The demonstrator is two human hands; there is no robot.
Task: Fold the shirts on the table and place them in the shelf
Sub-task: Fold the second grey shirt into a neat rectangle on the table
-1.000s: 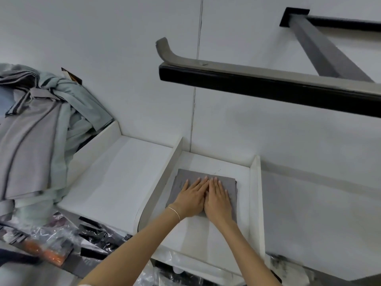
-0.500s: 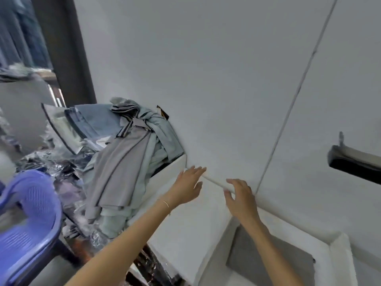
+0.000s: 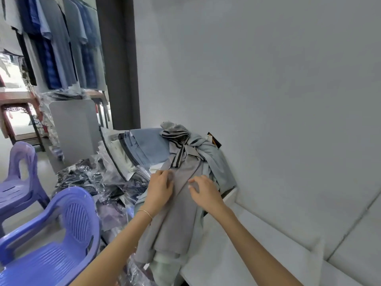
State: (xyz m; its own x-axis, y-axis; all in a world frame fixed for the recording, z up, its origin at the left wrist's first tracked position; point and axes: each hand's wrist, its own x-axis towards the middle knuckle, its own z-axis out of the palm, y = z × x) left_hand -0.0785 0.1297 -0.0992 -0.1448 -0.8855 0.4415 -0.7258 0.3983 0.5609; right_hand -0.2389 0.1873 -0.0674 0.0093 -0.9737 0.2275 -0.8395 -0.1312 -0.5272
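Here, in the head view, both hands reach into a heap of shirts piled just past the end of the white shelf (image 3: 237, 250). The left hand (image 3: 159, 189) and the right hand (image 3: 203, 191) lie on a grey shirt (image 3: 175, 219) with fingers curled; motion blur means I cannot tell whether either is gripping the cloth. The grey shirt lies on top of the heap, probably why it is taken next. Its long axis runs from the striped collar (image 3: 177, 141) beyond the fingertips down towards the person, the hem hanging below the wrists. A purple chair (image 3: 53, 240) stands left of the left arm.
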